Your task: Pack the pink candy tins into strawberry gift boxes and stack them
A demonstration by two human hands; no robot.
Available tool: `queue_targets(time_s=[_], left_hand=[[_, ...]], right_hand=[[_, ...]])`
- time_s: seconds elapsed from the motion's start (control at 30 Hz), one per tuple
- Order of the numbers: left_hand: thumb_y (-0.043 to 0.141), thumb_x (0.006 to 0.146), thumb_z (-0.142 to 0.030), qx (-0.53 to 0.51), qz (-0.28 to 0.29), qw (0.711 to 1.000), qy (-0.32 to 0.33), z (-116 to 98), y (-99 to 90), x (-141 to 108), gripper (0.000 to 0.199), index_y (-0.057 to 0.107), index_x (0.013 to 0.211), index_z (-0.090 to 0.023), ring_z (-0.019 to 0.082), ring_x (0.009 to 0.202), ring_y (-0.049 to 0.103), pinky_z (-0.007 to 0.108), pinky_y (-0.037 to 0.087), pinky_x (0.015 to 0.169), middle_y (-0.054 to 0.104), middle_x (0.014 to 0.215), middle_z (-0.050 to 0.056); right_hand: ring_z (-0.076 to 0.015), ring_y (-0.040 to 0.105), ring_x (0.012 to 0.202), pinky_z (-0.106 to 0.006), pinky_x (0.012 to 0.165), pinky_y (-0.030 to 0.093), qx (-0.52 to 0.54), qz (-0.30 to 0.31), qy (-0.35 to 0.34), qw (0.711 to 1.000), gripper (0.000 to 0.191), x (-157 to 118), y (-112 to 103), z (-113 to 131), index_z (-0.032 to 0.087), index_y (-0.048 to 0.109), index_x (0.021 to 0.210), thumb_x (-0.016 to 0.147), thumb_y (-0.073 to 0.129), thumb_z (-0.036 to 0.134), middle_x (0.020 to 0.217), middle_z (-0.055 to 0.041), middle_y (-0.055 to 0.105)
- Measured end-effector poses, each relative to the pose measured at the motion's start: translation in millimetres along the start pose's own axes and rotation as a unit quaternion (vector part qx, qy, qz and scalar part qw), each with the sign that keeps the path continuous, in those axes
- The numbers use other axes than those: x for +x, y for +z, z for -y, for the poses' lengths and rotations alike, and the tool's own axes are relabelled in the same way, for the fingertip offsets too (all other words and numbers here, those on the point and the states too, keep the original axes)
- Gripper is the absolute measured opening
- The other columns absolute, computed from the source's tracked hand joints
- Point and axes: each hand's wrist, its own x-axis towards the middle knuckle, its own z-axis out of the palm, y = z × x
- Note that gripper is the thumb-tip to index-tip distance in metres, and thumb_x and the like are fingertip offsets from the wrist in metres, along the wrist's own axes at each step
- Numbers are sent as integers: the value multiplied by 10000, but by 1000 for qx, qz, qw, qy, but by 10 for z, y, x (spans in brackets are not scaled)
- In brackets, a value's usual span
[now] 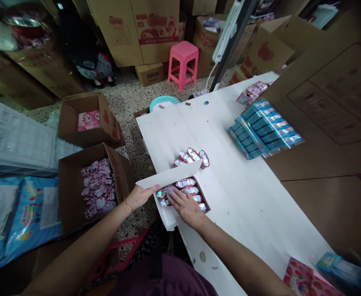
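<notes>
A small open box (pixel 170 218) with white inner flaps sits at the table's near edge. Inside lie several shiny oval-ended packets (pixel 185 183) with red rims, in rows. My left hand (pixel 140 196), wearing a gold bangle, grips the box's left side by the raised white flap, thumb towards the packets. Fingers stretched out, my right hand (pixel 186 206) rests on the packets at the box's left and hides some of them. Just beyond the flap, several similar loose packets (pixel 194 154) stand on the white table (pixel 235 205).
Wrapped blue packs (pixel 265 129) sit at the table's right, before a large carton (pixel 328 102). Pink boxes (pixel 309 279) lie near right. Left on the floor are cartons (pixel 67 189) with packets. A pink stool (pixel 183 61) and a teal basin (pixel 164 101) stand beyond the table.
</notes>
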Motion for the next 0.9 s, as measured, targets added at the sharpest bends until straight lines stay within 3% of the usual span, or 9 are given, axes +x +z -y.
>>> queue_targets(time_s=[0.13, 0.2, 0.3, 0.37, 0.5, 0.57, 0.63, 0.73, 0.9], left_hand=[[509, 743, -512, 6, 1, 1000, -2, 44, 28, -21, 475, 624, 1007, -134, 224, 958, 598, 378, 431, 938, 673, 998, 66], [500, 756, -504, 21, -1, 1000, -2, 85, 21, -37, 455, 631, 993, -138, 224, 957, 599, 377, 433, 938, 669, 1009, 64], [496, 757, -506, 44, -12, 999, -4, 123, 5, -47, 455, 632, 994, -142, 231, 970, 593, 386, 422, 951, 665, 1021, 63], [488, 755, -521, 53, -15, 998, -11, 117, 2, -46, 481, 620, 1023, -145, 237, 991, 584, 398, 406, 967, 673, 997, 62], [487, 742, -550, 61, -32, 997, -32, 62, 8, -50, 532, 597, 1072, -148, 251, 1017, 572, 428, 381, 987, 687, 942, 66], [490, 741, -549, 54, -36, 997, -40, 38, 13, -57, 533, 593, 1081, -151, 251, 1010, 578, 429, 392, 978, 685, 948, 68], [495, 746, -532, 40, -35, 998, -38, 26, 19, -62, 515, 593, 1084, -156, 245, 1002, 583, 418, 413, 961, 681, 968, 69], [507, 747, -511, 32, -31, 999, -29, 29, 31, -59, 491, 597, 1077, -158, 241, 1002, 583, 415, 410, 964, 683, 960, 69], [512, 724, -550, 16, -18, 999, -34, 87, 41, -47, 526, 600, 1061, -155, 241, 1003, 579, 413, 392, 979, 688, 936, 67]], right_hand=[[-215, 266, 1282, -468, 1032, 262, 70, -21, 1, 997, 475, -166, -38, -3, 203, 327, 1320, 850, 362, 141, 1373, -42, 361], [-176, 345, 1238, -410, 1007, 329, 124, -94, 25, 988, 445, -202, -142, -163, 256, 353, 1302, 865, 344, 173, 1323, -22, 429], [-183, 407, 1179, -399, 952, 388, 127, -279, 208, 929, 423, -169, -340, -640, 262, 373, 1290, 871, 344, 216, 1247, -59, 485], [-219, 387, 1188, -439, 952, 373, 91, -318, 291, 898, 418, -50, -427, -1037, 243, 394, 1281, 864, 372, 254, 1265, -86, 454], [-260, 313, 1242, -468, 958, 341, 52, -135, 252, 957, 416, 369, -440, -1631, 268, 409, 1279, 865, 384, 299, 1381, -67, 326], [-276, 291, 1255, -495, 946, 330, 33, -40, 223, 974, 400, 520, -409, -1743, 336, 401, 1273, 875, 365, 339, 1403, -10, 303], [-264, 287, 1258, -497, 952, 309, 14, -4, 195, 981, 391, 519, -373, -1767, 374, 381, 1275, 888, 326, 378, 1399, 31, 313], [-227, 274, 1268, -464, 997, 254, -12, -15, 173, 985, 416, 186, -313, -1735, 340, 350, 1302, 895, 294, 406, 1393, 20, 328], [-205, 201, 1300, -466, 1047, 132, -43, 3, 185, 982, 424, -721, -223, -1456, 311, 354, 1305, 892, 298, 386, 1396, 10, 321]])
